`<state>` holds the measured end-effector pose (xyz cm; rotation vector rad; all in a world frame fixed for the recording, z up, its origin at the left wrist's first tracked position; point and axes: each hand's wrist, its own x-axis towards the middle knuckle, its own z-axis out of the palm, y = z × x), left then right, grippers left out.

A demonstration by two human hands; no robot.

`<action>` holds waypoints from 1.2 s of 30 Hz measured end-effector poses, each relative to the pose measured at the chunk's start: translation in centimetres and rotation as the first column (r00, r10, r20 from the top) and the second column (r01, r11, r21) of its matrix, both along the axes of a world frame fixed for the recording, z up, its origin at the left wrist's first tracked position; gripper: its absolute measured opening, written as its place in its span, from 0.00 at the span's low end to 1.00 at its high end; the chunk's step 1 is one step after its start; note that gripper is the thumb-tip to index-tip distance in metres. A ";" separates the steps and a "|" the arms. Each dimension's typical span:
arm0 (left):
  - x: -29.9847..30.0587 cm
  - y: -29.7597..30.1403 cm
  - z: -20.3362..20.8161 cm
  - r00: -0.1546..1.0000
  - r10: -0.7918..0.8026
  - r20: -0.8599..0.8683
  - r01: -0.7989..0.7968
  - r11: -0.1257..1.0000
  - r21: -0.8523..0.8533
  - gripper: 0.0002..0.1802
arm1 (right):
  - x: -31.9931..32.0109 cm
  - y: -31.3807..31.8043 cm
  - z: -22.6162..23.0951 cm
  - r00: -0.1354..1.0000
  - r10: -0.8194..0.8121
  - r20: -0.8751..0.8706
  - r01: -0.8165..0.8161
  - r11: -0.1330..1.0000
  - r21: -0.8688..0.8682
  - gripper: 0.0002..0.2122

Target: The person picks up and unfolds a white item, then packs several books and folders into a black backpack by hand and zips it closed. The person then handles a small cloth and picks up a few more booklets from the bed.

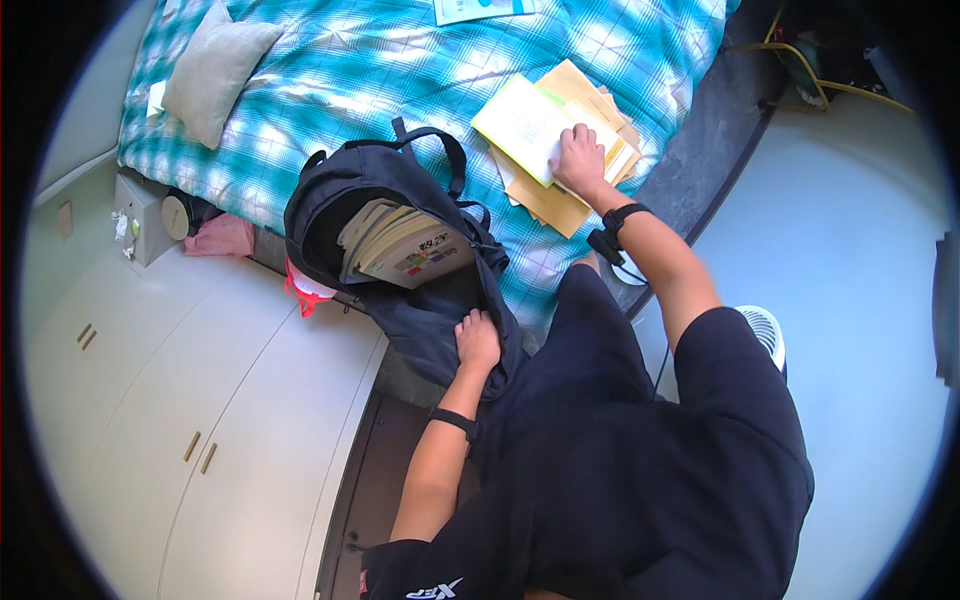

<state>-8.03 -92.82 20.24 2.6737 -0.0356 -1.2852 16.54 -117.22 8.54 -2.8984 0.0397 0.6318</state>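
An open black backpack (340, 160) leans at the bed's near edge with its front flap folded down. Several books (415, 250) stand packed inside it. My left hand (478, 342) is closed on the flap's dark fabric, fingertips partly hidden in its folds. To the right, a loose stack of brown envelopes and papers (560, 210) lies on the bed. On top of it is a pale booklet with yellow edges (520, 125). My right hand (578, 160) has its fingers curled at the booklet's right edge, which still rests on the stack.
The bed has a teal-and-white plaid cover (350, 70). On it lie a grey cushion (215, 75) and another booklet (480, 10) at the far edge. White cabinets (220, 400) stand at left. A white fan-like appliance (765, 335) is beside my right arm.
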 end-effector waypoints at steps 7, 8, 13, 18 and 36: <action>-2.7 0.3 -2.2 0.995 -0.082 0.053 0.080 0.996 0.048 0.13 | 3.1 4.4 4.2 0.983 -0.180 0.039 0.180 0.984 0.004 0.39; -2.9 0.6 -1.5 0.997 -0.060 0.051 0.058 0.997 0.048 0.12 | 3.8 4.6 5.4 0.962 -0.220 -0.165 0.216 0.976 -0.041 0.40; -1.4 -0.4 -1.5 1.000 -0.019 -0.006 0.019 0.999 -0.029 0.15 | 5.6 0.1 0.9 0.840 -0.435 -0.324 0.504 0.847 0.171 0.30; -1.7 1.1 -2.1 1.000 -0.009 -0.029 0.009 1.000 -0.025 0.16 | 4.0 -2.3 1.4 0.969 -0.166 -0.181 0.175 0.984 0.031 0.28; 4.8 -3.1 -10.4 0.960 0.278 -0.028 -0.273 0.955 0.115 0.26 | 1.4 -2.4 -2.1 0.972 -0.236 0.004 0.236 0.971 0.023 0.36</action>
